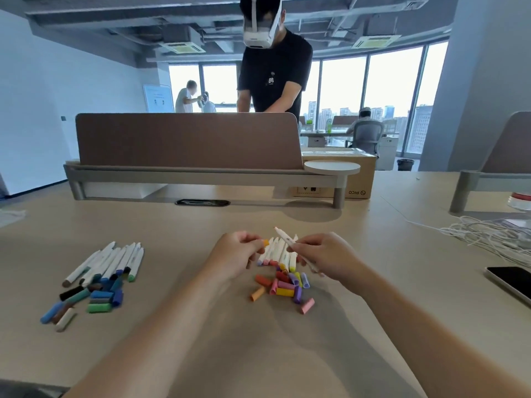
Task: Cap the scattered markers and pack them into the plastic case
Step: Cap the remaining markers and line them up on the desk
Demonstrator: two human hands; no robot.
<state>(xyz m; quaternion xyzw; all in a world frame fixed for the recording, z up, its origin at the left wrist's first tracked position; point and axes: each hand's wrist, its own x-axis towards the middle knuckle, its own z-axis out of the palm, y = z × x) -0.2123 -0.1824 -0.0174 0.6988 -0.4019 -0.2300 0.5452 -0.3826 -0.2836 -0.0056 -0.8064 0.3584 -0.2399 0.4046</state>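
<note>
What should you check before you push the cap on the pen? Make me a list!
1. Left hand pinches the orange cap: ok.
2. Right hand holds the white marker: ok.
3. Cap touches the marker's end: not ok, there is a gap between them.
4. Cap colour matches this marker: cannot tell, its colour does not show.
5. Spare loose caps lie on the table under the hands: ok.
6. Plastic case ready for packing: not ok, none in view.
</note>
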